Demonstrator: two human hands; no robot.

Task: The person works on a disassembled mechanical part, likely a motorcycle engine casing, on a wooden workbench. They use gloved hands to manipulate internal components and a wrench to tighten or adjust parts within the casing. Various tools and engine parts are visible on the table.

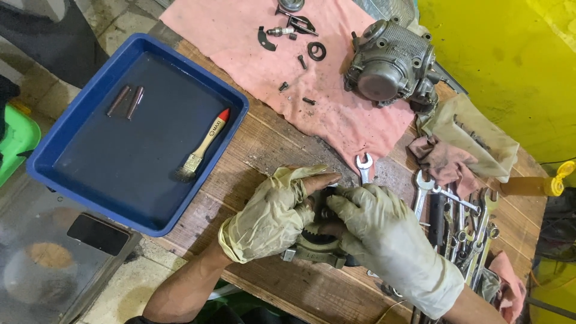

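On the wooden bench (pixel 270 141), both gloved hands (pixel 327 219) grip a toothed gear assembly (pixel 317 247).

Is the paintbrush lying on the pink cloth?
No, the paintbrush lies inside the blue tray, apart from the pink cloth.

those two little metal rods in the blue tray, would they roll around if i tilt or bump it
Probably yes: the two rods look round and smooth, lying loose side by side on the flat floor of the blue tray. That floor looks wet and glossy, so they may slide too. The tray's raised rim should keep them inside.
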